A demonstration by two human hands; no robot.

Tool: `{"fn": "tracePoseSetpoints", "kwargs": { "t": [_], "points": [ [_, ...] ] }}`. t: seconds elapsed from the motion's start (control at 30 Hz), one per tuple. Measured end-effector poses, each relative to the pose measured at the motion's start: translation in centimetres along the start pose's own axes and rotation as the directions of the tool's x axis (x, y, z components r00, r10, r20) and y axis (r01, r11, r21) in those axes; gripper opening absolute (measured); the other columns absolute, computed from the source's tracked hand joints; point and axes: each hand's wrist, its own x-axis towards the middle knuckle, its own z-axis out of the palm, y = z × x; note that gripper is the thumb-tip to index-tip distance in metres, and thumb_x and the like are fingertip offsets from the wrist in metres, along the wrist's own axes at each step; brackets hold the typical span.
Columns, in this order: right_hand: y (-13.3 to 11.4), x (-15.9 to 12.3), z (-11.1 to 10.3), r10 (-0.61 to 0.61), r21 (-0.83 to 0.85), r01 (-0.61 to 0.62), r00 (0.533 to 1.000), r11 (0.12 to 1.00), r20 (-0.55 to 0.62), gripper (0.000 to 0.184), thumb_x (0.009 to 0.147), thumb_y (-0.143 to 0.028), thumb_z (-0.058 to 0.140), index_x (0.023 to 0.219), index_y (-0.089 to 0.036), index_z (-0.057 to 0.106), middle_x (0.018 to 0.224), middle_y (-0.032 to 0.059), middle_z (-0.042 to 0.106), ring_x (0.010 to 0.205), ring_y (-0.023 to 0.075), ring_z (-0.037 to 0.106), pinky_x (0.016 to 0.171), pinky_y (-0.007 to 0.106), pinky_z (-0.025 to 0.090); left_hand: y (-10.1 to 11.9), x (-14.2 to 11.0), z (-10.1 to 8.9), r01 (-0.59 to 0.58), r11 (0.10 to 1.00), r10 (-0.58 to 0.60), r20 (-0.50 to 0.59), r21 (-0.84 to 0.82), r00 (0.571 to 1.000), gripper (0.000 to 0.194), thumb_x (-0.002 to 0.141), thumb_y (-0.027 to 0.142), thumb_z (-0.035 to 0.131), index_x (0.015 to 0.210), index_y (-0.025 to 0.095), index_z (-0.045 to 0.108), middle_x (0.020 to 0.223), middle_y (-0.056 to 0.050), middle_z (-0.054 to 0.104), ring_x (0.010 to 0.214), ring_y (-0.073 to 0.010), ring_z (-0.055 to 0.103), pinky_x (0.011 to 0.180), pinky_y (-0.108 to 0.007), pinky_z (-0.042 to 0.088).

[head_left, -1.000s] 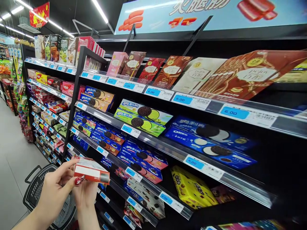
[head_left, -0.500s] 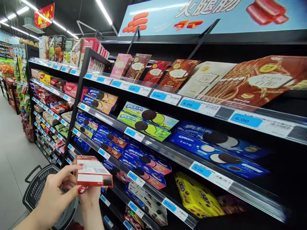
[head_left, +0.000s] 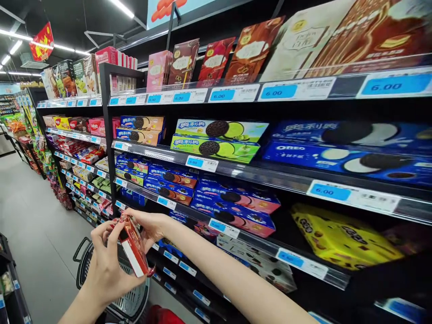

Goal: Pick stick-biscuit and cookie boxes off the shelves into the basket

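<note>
Both left hand [head_left: 108,266] and right hand [head_left: 151,224] grip red-brown box [head_left: 134,245] in fingers; basket [head_left: 131,299] below fingers, shelves [head_left: 251,175] right.

Ceiling tubes [head_left: 122,8] brighten the gray floor [head_left: 33,202] at left, while recesses below the near-right shelves fall into shadow; glare streaks a clear shelf edge [head_left: 236,172], and blue cookie boxes [head_left: 357,155] at right blur.

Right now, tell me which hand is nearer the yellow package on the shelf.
Right. The right hand is left of the yellow package, holding the red box; the left hand holds that box from farther left.
</note>
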Motion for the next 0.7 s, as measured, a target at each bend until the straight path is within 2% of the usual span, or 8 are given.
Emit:
{"fn": "tracePoseSetpoints", "kwargs": {
  "t": [0.2,0.27,0.33,0.4,0.47,0.53,0.6,0.7],
  "points": [
    [-1.2,-1.2,0.1,0.012,-0.056,-0.014,0.999,0.998,-0.035,0.044,0.073,-0.060,0.051,0.086,-0.018,0.057,0.071,0.0057,0.061,0.060,0.0218,0.063,0.055,0.046,0.057,0.8,-0.7,0.6,0.072,0.997,-0.072,-0.046,0.002,0.996,0.084,0.069,0.035,0.079,0.138,0.019,0.033,0.120,-0.014,0.031,0.112,-0.0300,0.049,0.093,-0.049,0.054],
    [-1.2,-1.9,0.2,-0.130,0.014,0.134,0.978,0.991,-0.161,0.042,0.071,-0.057,0.055,0.092,-0.021,0.050,0.074,0.0019,0.060,0.058,0.0200,0.062,0.054,0.044,0.057,0.6,-1.1,0.5,0.085,0.994,-0.083,0.026,-0.065,0.996,0.090,0.069,0.043,0.079,0.141,0.024,0.029,0.127,-0.015,0.027,0.124,-0.0349,0.041,0.097,-0.054,0.050],
    [-0.8,-2.7,0.4,-0.388,0.086,0.419,0.887,0.904,-0.249,0.047,0.066,-0.049,0.063,0.099,-0.025,0.039,0.077,-0.0035,0.058,0.060,0.0181,0.062,0.056,0.040,0.056,0.2,-1.5,0.4,0.162,0.950,-0.126,0.147,-0.267,0.981,0.101,0.066,0.062,0.075,0.144,0.028,0.023,0.140,-0.015,0.019,0.137,-0.0405,0.024,0.105,-0.062,0.040],
    [0.2,-3.6,1.1,-0.633,0.091,0.672,0.728,0.735,-0.263,0.061,0.060,-0.037,0.073,0.105,-0.028,0.033,0.085,-0.0056,0.057,0.068,0.0164,0.063,0.064,0.036,0.056,-0.5,-1.8,0.2,0.344,0.787,-0.220,0.289,-0.512,0.932,0.107,0.064,0.077,0.066,0.147,0.030,0.015,0.150,-0.014,0.012,0.143,-0.0403,0.013,0.113,-0.063,0.028],
    [1.6,-4.7,2.2,-0.795,0.008,0.819,0.559,0.573,-0.237,0.073,0.056,-0.025,0.079,0.112,-0.029,0.032,0.097,-0.0035,0.056,0.081,0.0158,0.063,0.074,0.033,0.054,-1.3,-1.9,0.0,0.522,0.581,-0.286,0.443,-0.624,0.850,0.106,0.067,0.076,0.065,0.148,0.029,0.013,0.153,-0.014,0.015,0.144,-0.0359,0.018,0.118,-0.057,0.022],
    [3.3,-5.8,3.5,-0.869,-0.114,0.869,0.458,0.482,-0.185,0.080,0.058,-0.018,0.080,0.121,-0.029,0.031,0.111,0.0009,0.054,0.094,0.0171,0.062,0.086,0.034,0.052,-2.1,-1.8,-0.2,0.646,0.482,-0.287,0.590,-0.592,0.755,0.102,0.069,0.060,0.075,0.147,0.026,0.018,0.152,-0.013,0.025,0.141,-0.0317,0.026,0.119,-0.051,0.022],
    [4.8,-7.0,4.7,-0.880,-0.221,0.852,0.452,0.474,-0.146,0.084,0.064,-0.016,0.077,0.131,-0.029,0.029,0.124,0.0059,0.051,0.108,0.0209,0.059,0.097,0.038,0.047,-2.9,-1.8,-0.4,0.694,0.484,-0.238,0.683,-0.533,0.690,0.098,0.064,0.039,0.083,0.144,0.025,0.028,0.149,-0.011,0.036,0.137,-0.0290,0.035,0.118,-0.045,0.025],
    [6.5,-8.6,5.4,-0.846,-0.402,0.749,0.507,0.527,-0.166,0.093,0.064,-0.020,0.081,0.142,-0.028,0.032,0.139,0.0110,0.042,0.130,0.0290,0.044,0.112,0.047,0.033,-3.6,-2.1,-0.3,0.694,0.559,-0.199,0.740,-0.453,0.643,0.097,0.054,0.019,0.085,0.138,0.024,0.038,0.142,-0.008,0.045,0.129,-0.0274,0.044,0.113,-0.041,0.032]
  ]
}}
